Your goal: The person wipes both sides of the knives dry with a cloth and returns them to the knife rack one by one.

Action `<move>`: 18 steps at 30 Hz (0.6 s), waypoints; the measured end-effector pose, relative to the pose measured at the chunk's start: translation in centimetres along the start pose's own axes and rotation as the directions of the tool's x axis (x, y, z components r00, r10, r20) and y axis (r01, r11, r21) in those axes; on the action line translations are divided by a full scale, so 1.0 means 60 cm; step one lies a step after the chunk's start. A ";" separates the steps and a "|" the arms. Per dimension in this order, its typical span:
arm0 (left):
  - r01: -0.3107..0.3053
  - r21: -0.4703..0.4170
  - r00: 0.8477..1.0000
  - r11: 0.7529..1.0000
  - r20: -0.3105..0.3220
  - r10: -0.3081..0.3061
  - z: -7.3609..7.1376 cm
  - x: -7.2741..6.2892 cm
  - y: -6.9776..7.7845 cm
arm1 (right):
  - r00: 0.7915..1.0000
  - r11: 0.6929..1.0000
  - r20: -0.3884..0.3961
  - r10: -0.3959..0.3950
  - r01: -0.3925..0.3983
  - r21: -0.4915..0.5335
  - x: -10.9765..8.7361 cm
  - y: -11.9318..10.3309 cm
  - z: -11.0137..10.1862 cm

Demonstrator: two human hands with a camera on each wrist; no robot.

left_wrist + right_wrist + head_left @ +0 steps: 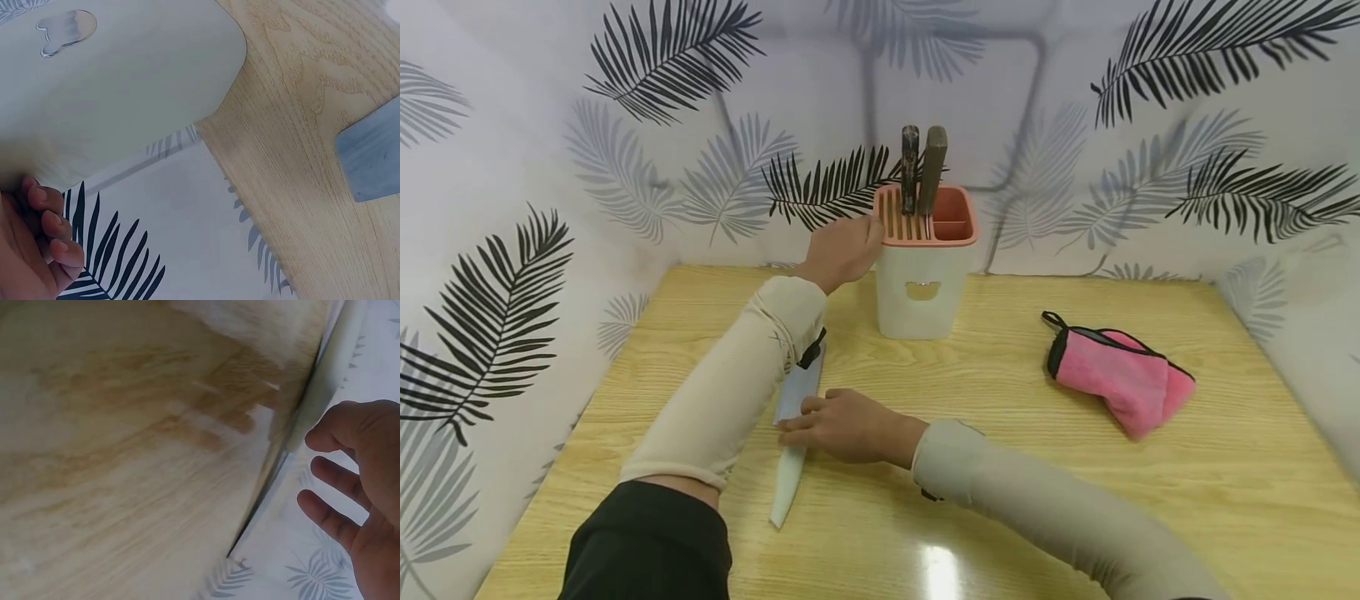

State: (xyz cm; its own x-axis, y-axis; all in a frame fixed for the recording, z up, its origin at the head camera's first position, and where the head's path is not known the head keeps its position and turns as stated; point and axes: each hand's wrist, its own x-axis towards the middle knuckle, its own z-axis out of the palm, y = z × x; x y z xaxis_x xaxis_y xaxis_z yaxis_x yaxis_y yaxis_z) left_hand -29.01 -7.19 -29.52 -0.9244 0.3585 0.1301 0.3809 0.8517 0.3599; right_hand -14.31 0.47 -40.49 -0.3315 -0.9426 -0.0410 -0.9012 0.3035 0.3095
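A white knife holder with a pink slotted top stands upright near the back of the table. My left hand grips its left rim, and in the left wrist view the curled fingers lie against its pale wall. Two knives stand in the slots, one with a mottled black handle, one with a grey-brown handle. A kitchen knife with a pale handle lies on the table, blade pointing away. My right hand reaches its handle where it meets the blade, fingers apart.
A folded pink cloth with black trim lies on the right of the wooden table. Leaf-patterned white covering rises behind the table and along both sides.
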 end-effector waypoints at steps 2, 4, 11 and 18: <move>-0.001 0.001 1.000 1.000 -0.002 0.001 0.000 0.000 0.001 | 1.000 1.000 -0.005 -0.014 0.014 -0.020 0.003 -0.001 0.007; -0.001 0.002 1.000 1.000 -0.001 0.001 0.000 0.001 0.001 | 0.999 0.999 -0.017 -0.031 0.030 -0.044 0.004 -0.003 0.013; -0.003 0.010 1.000 1.000 0.010 0.003 0.000 0.002 0.003 | 0.989 0.986 -0.108 -0.105 0.089 -0.144 -0.002 -0.002 0.025; 0.018 0.014 0.999 1.000 0.028 -0.019 -0.002 0.000 0.003 | 0.966 0.973 -0.183 -0.185 0.154 -0.171 -0.041 0.009 0.032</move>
State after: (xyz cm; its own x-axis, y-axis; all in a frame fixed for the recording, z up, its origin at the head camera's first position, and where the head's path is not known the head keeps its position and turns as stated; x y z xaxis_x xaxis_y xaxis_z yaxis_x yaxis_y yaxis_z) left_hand -28.95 -7.09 -29.38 -0.9306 0.3531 0.0970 0.3640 0.8634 0.3493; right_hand -14.52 3.24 -42.07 -0.1028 -0.9917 0.0767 -0.8801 0.1266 0.4576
